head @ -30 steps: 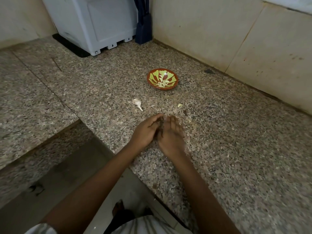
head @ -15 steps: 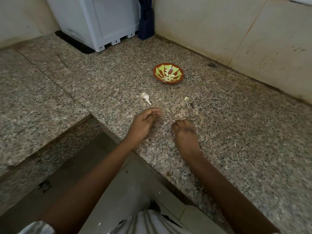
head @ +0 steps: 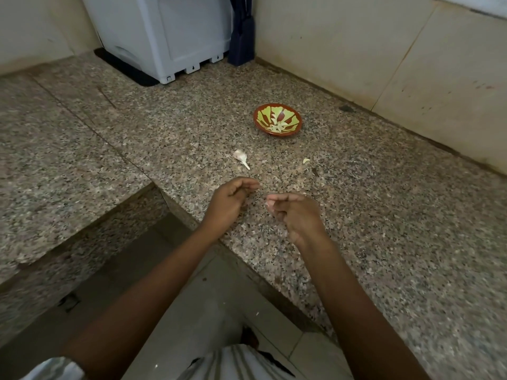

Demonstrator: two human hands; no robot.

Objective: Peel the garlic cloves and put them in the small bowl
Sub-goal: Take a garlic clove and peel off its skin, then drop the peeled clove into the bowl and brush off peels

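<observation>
The small red bowl (head: 257, 116) with a green pattern stands on the granite counter and holds several peeled garlic cloves (head: 277, 127). A garlic piece with its stem (head: 241, 157) lies in front of the bowl, to the left. One small loose clove (head: 306, 160) lies to the right of it. My left hand (head: 229, 202) hovers near the counter's edge, fingers curled with thumb against forefinger, and I see nothing in it. My right hand (head: 296, 213) is beside it, fingers curled round a small pale garlic clove (head: 267, 205) at the fingertips.
A white appliance (head: 175, 34) and a dark blue object (head: 241, 37) stand at the back against the wall. The wall runs along the right behind the bowl. The counter (head: 384, 215) has an inner corner edge just left of my left wrist, with floor below.
My hands were pressed together on the counter, then came apart. The right hand has turned over and curled, and lifted off the surface. The view shifted slightly.
</observation>
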